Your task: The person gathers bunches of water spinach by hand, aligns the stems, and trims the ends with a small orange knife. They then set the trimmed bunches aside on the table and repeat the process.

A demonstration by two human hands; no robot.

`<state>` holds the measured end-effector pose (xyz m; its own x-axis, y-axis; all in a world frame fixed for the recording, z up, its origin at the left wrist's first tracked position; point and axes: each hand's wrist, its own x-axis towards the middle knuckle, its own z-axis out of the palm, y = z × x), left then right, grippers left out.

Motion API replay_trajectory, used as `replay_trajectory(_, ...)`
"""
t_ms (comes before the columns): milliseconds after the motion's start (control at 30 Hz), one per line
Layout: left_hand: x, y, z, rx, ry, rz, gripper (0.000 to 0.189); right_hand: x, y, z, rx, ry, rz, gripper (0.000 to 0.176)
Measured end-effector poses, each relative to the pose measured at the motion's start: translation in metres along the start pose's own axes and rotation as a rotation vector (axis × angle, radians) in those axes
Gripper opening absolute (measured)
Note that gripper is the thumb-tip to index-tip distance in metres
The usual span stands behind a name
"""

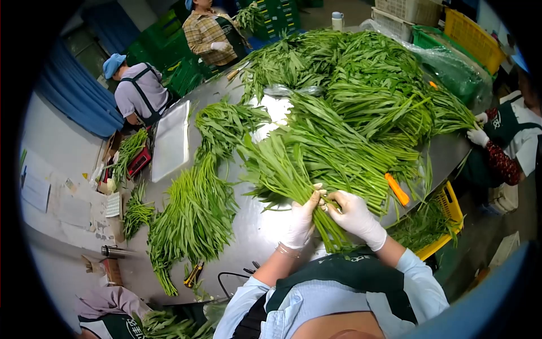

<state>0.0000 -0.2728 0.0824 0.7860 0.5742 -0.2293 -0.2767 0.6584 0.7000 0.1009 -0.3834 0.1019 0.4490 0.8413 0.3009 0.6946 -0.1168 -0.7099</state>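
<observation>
My left hand [301, 223], gloved in white, is closed around the stems of a bunch [280, 169] of long leafy greens, thumb and fingers wrapped over it. My right hand [355, 217], also gloved, sits just beside the left, touching it, with its fingers curled and pinching the same stems a little lower. The cut ends of the bunch run down from my hands toward my apron, and its leaves fan out up and away to the left of my left hand. The bunch lies low over the steel bench [254, 226]; I cannot tell whether it rests on it. Beyond both hands lies a big pile [361, 96] of the same greens, spread across the far half of the bench. Well to the left of my left hand, a laid-out row [195, 212] of greens stretches along the bench. Just to the right of my right hand and a little beyond it, an orange tool [397, 189] lies at the edge of the pile. Further right, below the bench edge, a yellow crate [450, 206] holds more greens. Far off to the right, a co-worker's gloved hand [479, 137] touches the pile.
</observation>
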Motion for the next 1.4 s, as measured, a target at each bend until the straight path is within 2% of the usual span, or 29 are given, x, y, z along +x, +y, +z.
replay_trajectory(33,-0.001,0.0,0.0,0.026,0.006,0.014,0.027,0.003,-0.002,0.003,-0.069,0.029,0.005,0.016)
replay_trajectory(133,0.0,-0.003,-0.004,0.137,0.056,0.117,0.024,0.002,0.001,0.004,-0.13,-0.045,0.049,0.017)
replay_trajectory(267,0.007,0.027,-0.014,0.03,0.148,0.261,0.019,-0.019,0.034,-0.019,-0.192,-0.353,0.068,0.021)
replay_trajectory(333,0.011,0.035,-0.029,-0.003,0.164,0.28,0.019,-0.04,0.062,-0.033,-0.295,-0.506,0.171,0.018)
replay_trajectory(400,0.012,0.038,-0.033,0.019,0.189,0.276,0.021,-0.044,0.058,-0.051,-0.493,-0.618,0.32,0.02)
replay_trajectory(500,0.011,0.026,-0.031,0.024,0.193,0.212,0.023,-0.03,0.027,-0.051,-0.246,-0.175,0.119,0.026)
replay_trajectory(600,0.01,0.014,-0.021,0.052,0.167,0.17,0.025,-0.01,-0.002,-0.029,0.003,0.007,0.037,0.032)
replay_trajectory(667,0.009,0.008,-0.022,0.033,0.151,0.141,0.027,-0.004,-0.003,-0.01,0.1,-0.063,0.091,0.028)
replay_trajectory(700,0.008,0.005,-0.022,0.034,0.141,0.14,0.026,0.0,-0.005,-0.006,0.165,-0.145,0.196,0.026)
replay_trajectory(767,0.007,0.004,-0.025,0.078,0.115,0.173,0.027,-0.001,0.006,0.011,0.211,-0.1,0.195,0.022)
replay_trajectory(900,0.002,-0.002,-0.018,-0.166,0.004,0.128,0.026,0.001,0.0,0.017,0.303,-0.152,0.286,0.019)
replay_trajectory(1000,0.002,-0.009,-0.02,-0.203,-0.025,0.102,0.023,-0.003,0.01,0.02,0.155,-0.104,0.217,0.019)
replay_trajectory(1033,0.002,-0.01,-0.019,-0.208,-0.024,0.11,0.023,-0.002,0.004,0.011,0.0,-0.17,0.255,0.017)
replay_trajectory(1133,0.001,0.003,-0.016,-0.166,0.083,0.17,0.022,-0.016,0.028,0.006,-0.205,-0.269,0.142,0.017)
replay_trajectory(1200,0.008,0.015,-0.031,-0.283,-0.033,0.202,0.022,-0.021,0.04,-0.01,-0.314,-0.45,0.17,0.022)
replay_trajectory(1267,0.011,0.022,-0.038,-0.319,-0.017,0.184,0.022,-0.021,0.053,-0.025,-0.222,-0.398,0.222,0.021)
replay_trajectory(1333,0.02,0.014,-0.048,-0.399,0.038,0.073,0.02,-0.009,0.052,-0.04,-0.167,-0.176,0.268,0.02)
replay_trajectory(1400,0.029,-0.005,-0.063,-0.447,0.142,-0.04,0.019,0.003,0.081,-0.043,-0.162,0.044,0.321,0.016)
